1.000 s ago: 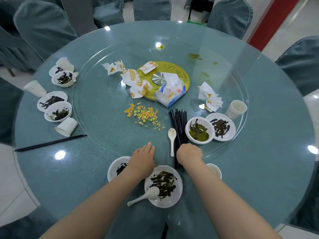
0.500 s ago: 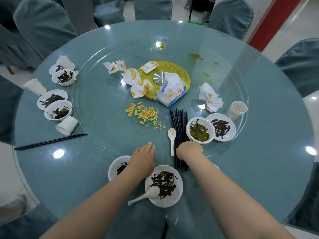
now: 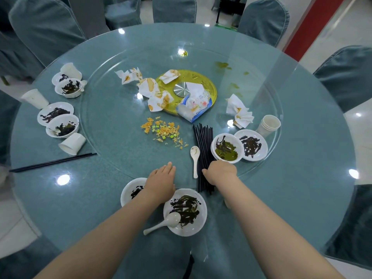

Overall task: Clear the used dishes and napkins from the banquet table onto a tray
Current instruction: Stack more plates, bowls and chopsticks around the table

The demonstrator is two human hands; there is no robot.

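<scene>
Head view: the right hand (image 3: 220,171) is curled over the near end of the black chopsticks (image 3: 203,150), fingers wrapped down on the bundle, which lies on the glass turntable (image 3: 112,125) and juts past its rim toward the person. The left hand (image 3: 161,181) lies flat, fingers together and stretched out, palm down at the turntable's near edge, gripping nothing; its wrist covers part of a small white bowl (image 3: 130,193) with dark smears. A white spoon (image 3: 194,158) lies between the two hands, just beside the chopsticks. Under the forearms sits a plate (image 3: 186,212) smeared dark, with a second spoon (image 3: 165,223) resting on its near rim. Right of the chopsticks are a bowl with green sauce (image 3: 227,149) and a dirty plate (image 3: 251,146), touching, with stacked paper cups (image 3: 268,125) behind them. Scattered orange and green crumbs (image 3: 161,131) lie mid-turntable (loose on the glass). Farther out, stained napkins (image 3: 153,89) and a tissue pack (image 3: 194,106) surround a gold disc (image 3: 203,81); more napkins (image 3: 240,111) sit to the right. On the bench (image 3: 302,178) at left stand more dirty bowls (image 3: 62,125), tipped cups (image 3: 72,143) and a loose chopstick pair (image 3: 52,163).
</scene>
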